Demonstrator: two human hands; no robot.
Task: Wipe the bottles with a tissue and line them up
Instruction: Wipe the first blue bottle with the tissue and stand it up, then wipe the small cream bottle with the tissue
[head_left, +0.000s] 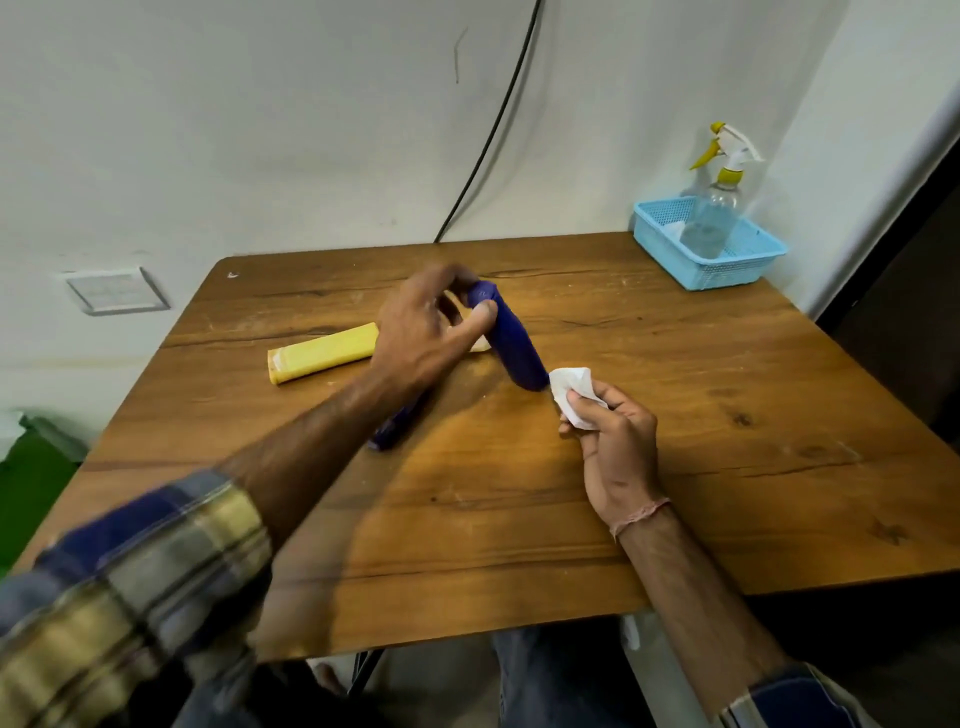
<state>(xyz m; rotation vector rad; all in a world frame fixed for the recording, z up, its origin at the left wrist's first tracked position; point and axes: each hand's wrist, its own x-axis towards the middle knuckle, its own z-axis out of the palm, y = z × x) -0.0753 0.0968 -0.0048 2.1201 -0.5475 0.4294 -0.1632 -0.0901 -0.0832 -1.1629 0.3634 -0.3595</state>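
left grip (423, 332) holds blue bottle (514, 345), near end pointing rightward at tissue (571, 387) pinched in right grip (618, 441).

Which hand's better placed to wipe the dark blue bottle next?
Right, probably. The right hand pinches the white tissue, right beside the lower end of the tilted dark blue bottle. The left hand grips that bottle near its upper end and holds no tissue, so it suits steadying.
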